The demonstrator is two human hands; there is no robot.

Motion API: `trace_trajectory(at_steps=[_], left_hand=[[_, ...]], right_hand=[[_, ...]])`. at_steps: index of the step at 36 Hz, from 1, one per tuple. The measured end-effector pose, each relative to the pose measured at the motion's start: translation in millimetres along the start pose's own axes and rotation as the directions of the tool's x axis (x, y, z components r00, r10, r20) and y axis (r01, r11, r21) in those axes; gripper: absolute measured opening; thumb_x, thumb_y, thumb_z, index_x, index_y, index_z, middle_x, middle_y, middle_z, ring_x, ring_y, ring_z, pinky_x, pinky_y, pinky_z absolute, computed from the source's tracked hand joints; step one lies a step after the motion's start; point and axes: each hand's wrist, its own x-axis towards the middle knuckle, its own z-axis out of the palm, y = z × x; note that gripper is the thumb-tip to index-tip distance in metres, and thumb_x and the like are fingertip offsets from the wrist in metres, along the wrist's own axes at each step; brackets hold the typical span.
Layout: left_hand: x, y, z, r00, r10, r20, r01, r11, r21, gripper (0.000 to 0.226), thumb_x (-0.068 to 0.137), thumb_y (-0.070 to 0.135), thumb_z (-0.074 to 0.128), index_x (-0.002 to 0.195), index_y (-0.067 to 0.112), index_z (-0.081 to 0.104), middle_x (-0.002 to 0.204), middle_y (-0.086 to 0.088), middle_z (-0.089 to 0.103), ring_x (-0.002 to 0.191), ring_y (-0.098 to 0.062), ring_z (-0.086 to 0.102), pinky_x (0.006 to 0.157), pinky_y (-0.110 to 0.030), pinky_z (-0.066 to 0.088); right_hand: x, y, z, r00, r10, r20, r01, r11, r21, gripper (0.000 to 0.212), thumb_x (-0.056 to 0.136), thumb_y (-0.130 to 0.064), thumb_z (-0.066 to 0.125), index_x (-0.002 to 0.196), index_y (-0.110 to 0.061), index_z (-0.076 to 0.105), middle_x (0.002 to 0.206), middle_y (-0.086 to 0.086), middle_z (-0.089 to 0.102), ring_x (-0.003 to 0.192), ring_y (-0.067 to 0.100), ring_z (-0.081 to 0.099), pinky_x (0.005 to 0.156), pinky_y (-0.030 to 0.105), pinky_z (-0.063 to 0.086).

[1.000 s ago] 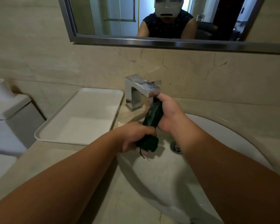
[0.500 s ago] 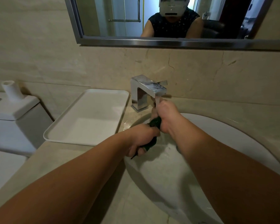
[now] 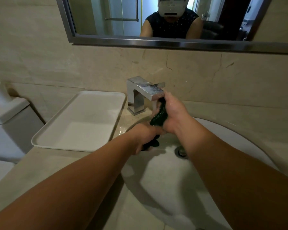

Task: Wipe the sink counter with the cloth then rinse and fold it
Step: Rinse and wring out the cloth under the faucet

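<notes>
A dark green wet cloth (image 3: 160,116) is twisted into a roll over the white sink basin (image 3: 223,146), just under the spout of the square chrome faucet (image 3: 145,92). My right hand (image 3: 173,113) grips its upper end close to the spout. My left hand (image 3: 146,135) grips its lower end, where a dark bunch sticks out below the fingers. Water lies on the beige stone counter (image 3: 48,171) beside the faucet base.
A white rectangular tray (image 3: 83,123) lies on the counter left of the faucet. A white toilet tank (image 3: 7,117) stands beyond the counter's left edge. The drain (image 3: 181,151) shows in the basin. A mirror (image 3: 156,19) hangs on the wall above.
The visible stretch of cloth shrank, then lengthened again as both hands kept twisting it under the spout. The view shifted slightly left and down.
</notes>
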Motion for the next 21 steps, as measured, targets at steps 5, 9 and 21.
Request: trace_trajectory(at_steps=[5,9,21], left_hand=[[7.7,7.6,-5.9,0.995,0.098,0.001,-0.098,0.993,0.061,0.026,0.085,0.022,0.080,0.100,0.015,0.059,0.071,-0.005,0.057,0.052,-0.017,0.049,0.047,-0.028,0.036],[12.0,5.5,-5.2,0.994,0.104,0.019,-0.105,0.993,0.046,0.034,0.083,0.017,0.083,0.110,0.008,0.065,0.092,-0.023,0.076,0.075,-0.028,0.070,0.072,-0.046,0.063],[6.7,23.5,-16.2,0.974,0.209,0.092,-0.198,0.973,-0.121,0.048,0.092,0.023,0.081,0.129,-0.002,0.062,0.070,-0.002,0.062,0.056,-0.010,0.051,0.043,-0.022,0.035]], right_hand=[[8.8,-15.4,-10.3,0.995,-0.058,-0.079,0.061,0.997,0.042,0.035,0.095,-0.046,0.071,0.095,-0.011,0.070,0.060,-0.001,0.059,0.044,0.014,0.056,0.051,0.025,0.052],[14.0,-27.9,-23.4,0.985,-0.117,-0.130,0.129,0.988,0.084,0.028,0.094,-0.041,0.074,0.086,-0.016,0.064,0.067,0.002,0.061,0.054,0.019,0.060,0.066,0.033,0.059],[18.7,-43.9,-90.9,0.975,-0.098,-0.199,-0.043,0.796,-0.604,0.013,0.098,-0.024,0.063,0.101,-0.012,0.067,0.083,0.007,0.074,0.066,0.018,0.071,0.052,0.026,0.057]])
